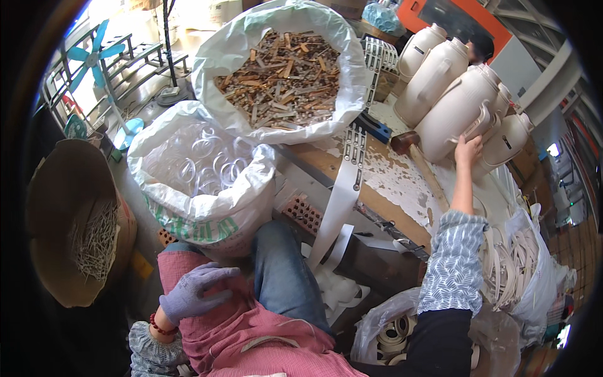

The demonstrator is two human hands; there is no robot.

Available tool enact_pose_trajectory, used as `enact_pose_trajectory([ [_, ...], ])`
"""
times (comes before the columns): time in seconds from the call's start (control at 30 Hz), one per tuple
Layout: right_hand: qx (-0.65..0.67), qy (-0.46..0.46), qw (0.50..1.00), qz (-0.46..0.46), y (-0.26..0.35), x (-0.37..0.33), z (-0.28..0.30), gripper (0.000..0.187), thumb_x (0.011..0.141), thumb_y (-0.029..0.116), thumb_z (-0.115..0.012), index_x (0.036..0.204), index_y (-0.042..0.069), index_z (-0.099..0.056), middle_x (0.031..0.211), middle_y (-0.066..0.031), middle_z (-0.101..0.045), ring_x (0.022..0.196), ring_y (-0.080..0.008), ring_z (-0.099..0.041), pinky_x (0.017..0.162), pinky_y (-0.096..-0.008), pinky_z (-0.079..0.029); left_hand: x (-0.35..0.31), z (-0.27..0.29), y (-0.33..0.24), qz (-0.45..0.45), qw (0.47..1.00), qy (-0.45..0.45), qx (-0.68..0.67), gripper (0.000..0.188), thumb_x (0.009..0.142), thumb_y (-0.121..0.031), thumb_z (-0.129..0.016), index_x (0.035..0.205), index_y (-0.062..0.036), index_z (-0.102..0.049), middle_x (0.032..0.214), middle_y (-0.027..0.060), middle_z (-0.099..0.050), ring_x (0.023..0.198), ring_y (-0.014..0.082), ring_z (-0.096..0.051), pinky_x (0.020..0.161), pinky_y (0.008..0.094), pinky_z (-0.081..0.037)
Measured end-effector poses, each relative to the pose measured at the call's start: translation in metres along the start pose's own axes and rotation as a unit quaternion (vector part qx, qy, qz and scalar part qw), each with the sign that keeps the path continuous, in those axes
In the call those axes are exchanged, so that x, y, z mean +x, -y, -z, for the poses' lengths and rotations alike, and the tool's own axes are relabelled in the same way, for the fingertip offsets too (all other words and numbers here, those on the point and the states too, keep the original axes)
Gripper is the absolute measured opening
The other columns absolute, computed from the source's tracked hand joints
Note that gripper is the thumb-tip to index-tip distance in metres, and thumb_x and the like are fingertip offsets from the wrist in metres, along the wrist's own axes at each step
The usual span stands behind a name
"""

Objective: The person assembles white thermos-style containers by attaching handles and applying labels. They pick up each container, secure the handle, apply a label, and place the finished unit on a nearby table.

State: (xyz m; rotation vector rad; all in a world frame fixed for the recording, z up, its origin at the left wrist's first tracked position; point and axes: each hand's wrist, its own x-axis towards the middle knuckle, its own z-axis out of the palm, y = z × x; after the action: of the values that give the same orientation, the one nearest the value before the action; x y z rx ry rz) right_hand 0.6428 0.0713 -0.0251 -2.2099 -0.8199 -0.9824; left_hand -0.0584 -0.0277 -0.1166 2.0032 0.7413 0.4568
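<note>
My right hand (pixel 468 151), bare, reaches out to a group of cream plastic thermos jugs at the right end of the workbench. Its fingers are closed around the lower part of a curved handle (pixel 481 120) on one jug (pixel 453 108). More cream jugs stand close around it, one (pixel 434 81) just to the left and another (pixel 509 141) to the right. In a lavender glove, my left hand (pixel 198 290) rests over the pink apron (pixel 251 330) on my lap, fingers apart and holding nothing.
A wooden-handled mallet (pixel 407 143) lies on the workbench (pixel 396 182). White sacks hold small brown and clear strips (pixel 286 78) and clear plastic rings (pixel 207 157). A carton (pixel 47 207) of thin metal rods stands left. Plastic bags of cream parts (pixel 518 264) sit right.
</note>
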Motion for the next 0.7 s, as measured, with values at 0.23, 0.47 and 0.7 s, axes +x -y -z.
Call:
enact_pose_trajectory([
  [0.23, 0.237, 0.179, 0.890, 0.347, 0.143, -0.222, 0.041, 0.034, 0.081, 0.009, -0.064, 0.115, 0.005, -0.063, 0.117, -0.0125, -0.062, 0.109, -0.0331, -0.056, 0.095, -0.0432, -0.044, -0.069, -0.007, 0.030, 0.164, 0.974, -0.154, -0.004, 0.051, 0.080, 0.001, -0.067, 0.129, -0.0031, -0.055, 0.115, 0.0126, -0.066, 0.109, 0.0194, -0.062, 0.093, 0.0312, -0.048],
  [0.47, 0.307, 0.256, 0.865, 0.302, 0.113, -0.214, -0.009, 0.025, 0.085, 0.008, -0.060, 0.109, 0.002, -0.063, 0.106, -0.0132, -0.063, 0.101, -0.0277, -0.058, 0.092, -0.0380, -0.045, -0.220, -0.052, 0.109, 0.312, 0.774, -0.536, -0.124, 0.027, 0.090, -0.009, -0.061, 0.116, -0.0025, -0.064, 0.108, 0.0077, -0.068, 0.101, 0.0174, -0.064, 0.090, 0.0292, -0.049],
  [0.7, 0.156, 0.115, 0.879, 0.436, 0.070, -0.196, -0.010, 0.020, 0.093, 0.020, -0.062, 0.106, 0.008, -0.070, 0.106, -0.0115, -0.067, 0.096, -0.0251, -0.064, 0.080, -0.0375, -0.051, -0.531, -0.187, 0.182, 0.780, 0.534, -0.308, 0.113, 0.052, 0.083, -0.030, -0.057, 0.133, -0.0188, -0.052, 0.137, 0.0092, -0.049, 0.125, 0.0288, -0.048, 0.103, 0.0410, -0.041],
])
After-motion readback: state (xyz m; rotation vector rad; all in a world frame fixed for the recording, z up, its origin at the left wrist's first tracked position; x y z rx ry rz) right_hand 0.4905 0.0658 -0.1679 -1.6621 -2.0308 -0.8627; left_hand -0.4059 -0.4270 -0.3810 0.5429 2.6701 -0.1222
